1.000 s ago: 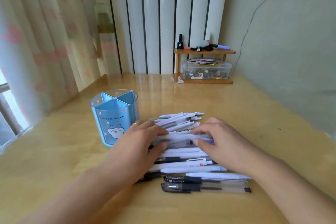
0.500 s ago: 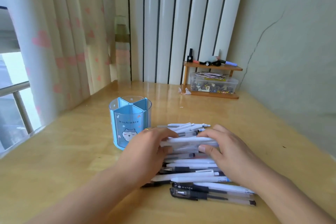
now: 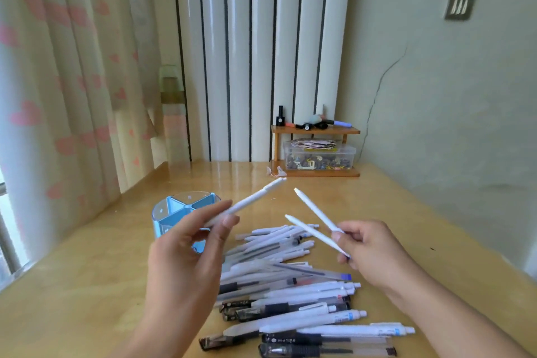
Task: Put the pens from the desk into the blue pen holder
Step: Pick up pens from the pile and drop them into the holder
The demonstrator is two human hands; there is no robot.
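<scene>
Blue holder (image 3: pixel 186 212) at 10 o'clock looks empty; left hand (image 3: pixel 186 253) pinches one pen (image 3: pixel 250 200), right hand (image 3: pixel 374 253) two pens (image 3: pixel 316 234); pile (image 3: pixel 290 285) remains on desk (image 3: pixel 87 285).

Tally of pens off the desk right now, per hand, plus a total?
Left hand: 1 white pen
Right hand: 2 white pens
Total lifted: 3
Blue pen holder: 0 pens visible inside

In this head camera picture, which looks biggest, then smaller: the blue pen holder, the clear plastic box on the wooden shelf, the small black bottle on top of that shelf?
1. Round blue pen holder, though it sits nearer the camera and a hand hides part of it.
2. Clear plastic box, nearly as wide, so this order is unsure.
3. Small black bottle, plainly smallest.
</scene>
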